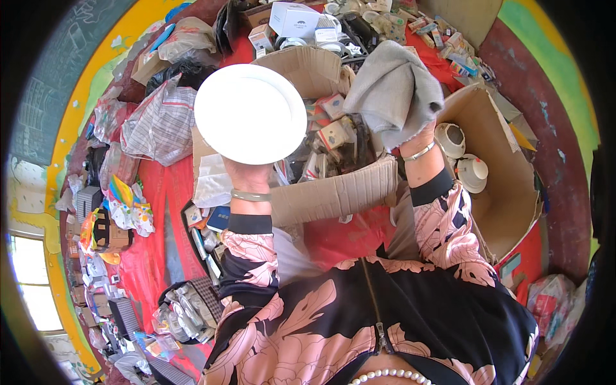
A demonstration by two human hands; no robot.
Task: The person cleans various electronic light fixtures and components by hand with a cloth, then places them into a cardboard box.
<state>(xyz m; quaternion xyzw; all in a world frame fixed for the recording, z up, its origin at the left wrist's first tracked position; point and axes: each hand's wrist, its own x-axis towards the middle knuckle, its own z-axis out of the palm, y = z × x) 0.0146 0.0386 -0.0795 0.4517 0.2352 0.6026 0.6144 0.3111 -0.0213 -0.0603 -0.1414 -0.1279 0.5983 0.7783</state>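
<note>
My left hand point(249, 173) holds up a round white disc point(250, 114) with a raised rim, like a plate or a flat lamp cover. The disc hides most of that hand's fingers, and its face is washed out by light. Apart from it, on the right, a grey cloth point(388, 90) hangs folded over my right hand point(418, 140), which grips it from below. Between and beneath both hands stands an open cardboard box point(340, 190) with small white boxes and bagged parts inside.
At the right, another open cardboard box point(507, 205) holds round white cup-shaped pieces point(473, 173). Small cartons point(294, 21) pile up at the far side. Plastic bags point(160, 122) lie at the left on red sheeting point(154, 224). A checked bag point(192, 308) of packaged parts is nearer.
</note>
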